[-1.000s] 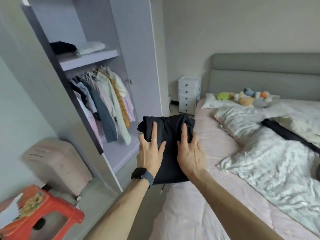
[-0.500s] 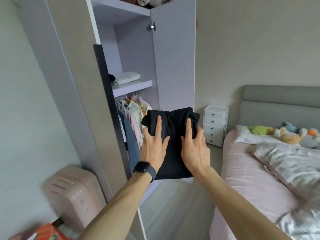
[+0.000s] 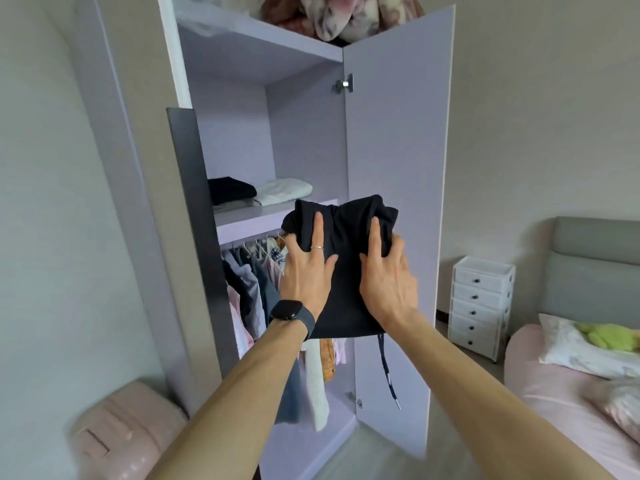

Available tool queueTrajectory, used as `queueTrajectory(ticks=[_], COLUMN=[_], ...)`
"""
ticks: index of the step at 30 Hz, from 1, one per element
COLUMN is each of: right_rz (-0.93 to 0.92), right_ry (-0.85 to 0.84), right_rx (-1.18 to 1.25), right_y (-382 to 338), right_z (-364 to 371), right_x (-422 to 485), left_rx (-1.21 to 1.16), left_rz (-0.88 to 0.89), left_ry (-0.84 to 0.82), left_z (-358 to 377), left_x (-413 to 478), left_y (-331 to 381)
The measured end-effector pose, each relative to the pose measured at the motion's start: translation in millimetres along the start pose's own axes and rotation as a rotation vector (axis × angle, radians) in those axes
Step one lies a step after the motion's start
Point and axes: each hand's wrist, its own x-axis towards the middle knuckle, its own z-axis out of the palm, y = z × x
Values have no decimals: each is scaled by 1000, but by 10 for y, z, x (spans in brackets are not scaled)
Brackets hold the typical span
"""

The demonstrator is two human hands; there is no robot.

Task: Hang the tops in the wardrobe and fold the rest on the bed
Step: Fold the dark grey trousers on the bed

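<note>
A folded black garment [image 3: 346,244] is held up in front of the open wardrobe [image 3: 304,133], at about the height of its middle shelf [image 3: 249,218]. My left hand [image 3: 304,271] grips its left side and my right hand [image 3: 388,271] its right side, each with the index finger laid flat on top. A drawstring [image 3: 386,368] dangles from the garment's lower edge. On that shelf lie a folded black item [image 3: 230,190] and a folded white one [image 3: 284,190]. Several tops [image 3: 252,285] hang on the rail below.
The wardrobe's right door [image 3: 394,168] stands open just behind the garment. A bundled blanket [image 3: 339,15] sits on the top shelf. A white drawer unit [image 3: 479,306] and the pink bed [image 3: 554,410] are at the right, and a pink appliance [image 3: 128,434] stands at the lower left.
I have turned from the bed to face the wardrobe and come closer. Both hands have raised the folded black garment from bed height to shelf height, with the same grip.
</note>
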Motion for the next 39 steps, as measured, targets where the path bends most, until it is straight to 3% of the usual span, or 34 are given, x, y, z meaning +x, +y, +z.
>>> queueTrajectory(ticks=[8, 17, 30, 39], right_rz=[-139, -287, -456, -563], right_ry=[-23, 33, 109, 101], right_rx=[108, 250, 528, 704], right_y=[377, -142, -2313, -3876], right_z=[1186, 2150, 3657, 4560], right_x=[1832, 3247, 4867, 5421], left_rx=[112, 259, 539, 739], left_rz=[-100, -156, -211, -314], left_ry=[90, 190, 342, 385], left_z=[1028, 1243, 679, 178], left_x=[1613, 2946, 4679, 5300], left_y=[-263, -1003, -3059, -4459])
